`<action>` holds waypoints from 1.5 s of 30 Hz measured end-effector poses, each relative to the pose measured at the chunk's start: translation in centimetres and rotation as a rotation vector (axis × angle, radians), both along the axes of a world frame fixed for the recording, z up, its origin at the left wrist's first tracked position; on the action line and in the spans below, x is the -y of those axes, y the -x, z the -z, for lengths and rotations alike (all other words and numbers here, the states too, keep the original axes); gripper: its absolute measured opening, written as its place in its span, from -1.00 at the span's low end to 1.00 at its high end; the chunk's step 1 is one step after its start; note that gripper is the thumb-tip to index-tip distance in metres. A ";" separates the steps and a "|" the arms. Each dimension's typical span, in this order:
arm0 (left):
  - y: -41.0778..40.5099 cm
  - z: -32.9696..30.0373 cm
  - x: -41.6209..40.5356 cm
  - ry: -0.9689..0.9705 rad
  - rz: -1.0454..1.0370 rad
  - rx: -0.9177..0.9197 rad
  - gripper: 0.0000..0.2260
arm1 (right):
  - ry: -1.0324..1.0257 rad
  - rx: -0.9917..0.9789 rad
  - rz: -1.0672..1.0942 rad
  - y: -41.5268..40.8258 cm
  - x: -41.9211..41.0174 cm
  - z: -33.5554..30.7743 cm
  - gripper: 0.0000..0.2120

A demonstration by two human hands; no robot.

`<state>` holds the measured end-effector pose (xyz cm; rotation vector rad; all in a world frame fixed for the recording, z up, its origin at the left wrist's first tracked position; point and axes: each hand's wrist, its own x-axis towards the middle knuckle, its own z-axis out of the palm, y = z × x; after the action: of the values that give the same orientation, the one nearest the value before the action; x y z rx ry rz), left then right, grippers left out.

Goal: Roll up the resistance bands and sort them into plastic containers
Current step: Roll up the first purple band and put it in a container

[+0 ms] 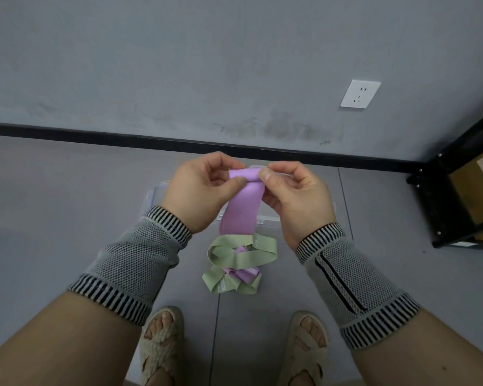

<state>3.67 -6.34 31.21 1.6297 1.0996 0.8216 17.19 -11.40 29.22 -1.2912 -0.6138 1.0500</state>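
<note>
Two hands at work: left hand (198,190) and right hand (296,193) are raised in front of the person, above the floor (67,190).
Plastic container (158,195): clear, lying on the floor beneath the hands; mostly hidden, contents cannot be told.
Loose pile (240,264): green and purple resistance bands tangled on the floor just ahead of the feet, none of them rolled.
Purple band (243,207): held up between the hands, top edge turned over into the start of a roll, the rest hanging flat and limp.
Left grip: thumb and fingers pressed together, pinching the left end of the rolled edge.
Right grip: thumb and fingers likewise pinching the right end.
Handling, judged: light, soft and stretchy; the roll would likely spring open if released, so hold is best kept at both ends of the roll.
Writing: pale print on a green band (255,242), too small to read; no brand legible.
</note>
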 end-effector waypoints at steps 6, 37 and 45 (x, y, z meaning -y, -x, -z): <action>-0.3 -0.6 0.6 0.186 0.056 0.179 -0.89 | 0.071 -0.388 -0.011 -0.6 -0.4 -0.1 -0.74; 0.5 1.1 -0.4 0.167 0.054 0.059 -0.85 | -0.020 0.175 -0.043 -0.4 -0.5 1.1 -0.86; 0.4 1.1 -0.6 -0.004 0.096 -0.147 -0.83 | 0.031 0.489 -0.255 -1.1 -0.2 0.7 -0.85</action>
<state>3.22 -5.79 30.15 1.7546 1.1123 0.6499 18.32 -11.19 28.54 -1.5374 -1.1596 0.9505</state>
